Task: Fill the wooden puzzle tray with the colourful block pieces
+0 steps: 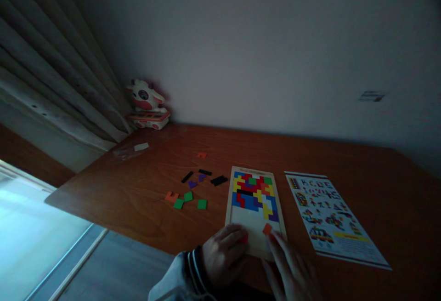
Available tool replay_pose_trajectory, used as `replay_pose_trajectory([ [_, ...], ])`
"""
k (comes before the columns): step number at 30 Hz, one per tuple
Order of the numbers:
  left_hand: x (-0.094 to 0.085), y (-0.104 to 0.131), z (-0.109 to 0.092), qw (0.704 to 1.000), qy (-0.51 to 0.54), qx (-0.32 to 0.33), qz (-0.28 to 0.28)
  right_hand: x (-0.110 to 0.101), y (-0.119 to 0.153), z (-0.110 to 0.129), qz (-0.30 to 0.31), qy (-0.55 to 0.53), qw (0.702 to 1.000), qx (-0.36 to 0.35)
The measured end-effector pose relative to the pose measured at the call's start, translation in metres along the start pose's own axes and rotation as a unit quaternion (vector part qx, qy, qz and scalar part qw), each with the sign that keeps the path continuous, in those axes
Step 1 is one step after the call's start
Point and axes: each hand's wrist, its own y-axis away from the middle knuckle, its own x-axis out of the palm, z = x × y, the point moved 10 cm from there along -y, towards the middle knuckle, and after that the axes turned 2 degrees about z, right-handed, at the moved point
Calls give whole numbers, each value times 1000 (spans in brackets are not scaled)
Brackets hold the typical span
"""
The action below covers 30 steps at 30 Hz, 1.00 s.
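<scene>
A wooden puzzle board [253,240] lies in front of me, its upper part filled with colourful block pieces and its lower part bare wood. My left hand [225,252] rests at the board's lower left corner, fingers curled round a red-orange puzzle piece [244,238] that is partly covered. Over the lower right of the board is my right hand [291,266], with an orange puzzle piece [268,229] at its fingertips; part of that piece is hidden by the fingers. Left of the board lie loose green pieces [202,204], black pieces [219,180] and purple pieces [192,184].
A printed pattern sheet [334,218] lies right of the board. Orange pieces [171,196] are also on the wooden table [138,190]. A cow-shaped toy keyboard [148,105] stands at the back left by the curtain [58,62], near a clear plastic bag [124,154].
</scene>
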Motion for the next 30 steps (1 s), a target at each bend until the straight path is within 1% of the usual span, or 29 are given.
replay_pose_trajectory([
  [2, 1, -4, -2, 1000, -6, -1, -1, -1, 1, -5, -2, -4, 1000, 6],
  [5, -6, -5, -3, 1000, -22, -3, -13, -2, 0, -4, -4, -4, 1000, 8],
  [8, -13, -2, -1, 999, -40, -7, -14, -3, -2, 1, -1, -1, 1000, 15],
  [12, -15, 5, 2, 999, -47, -11, 2, -4, -7, 12, -1, -14, 1000, 18],
  [15, -18, 7, 3, 999, -47, -13, -12, -2, -11, 21, 2, -25, 1000, 14],
  [17, -18, 7, 3, 999, -48, -12, -20, -2, -13, 28, 4, -44, 999, 8],
  [22, -15, 7, 5, 999, -42, -13, -15, -6, -14, 40, 13, -149, 989, -20],
  [25, -17, 6, 5, 999, -41, -16, -17, -11, -14, 33, 1, -175, 985, -5],
  [28, -20, 4, 4, 999, -45, -18, -18, -15, -14, 21, -25, -173, 985, 16],
  [30, -21, 3, 3, 999, -45, -17, -18, -15, -13, 18, -35, -169, 985, 16],
])
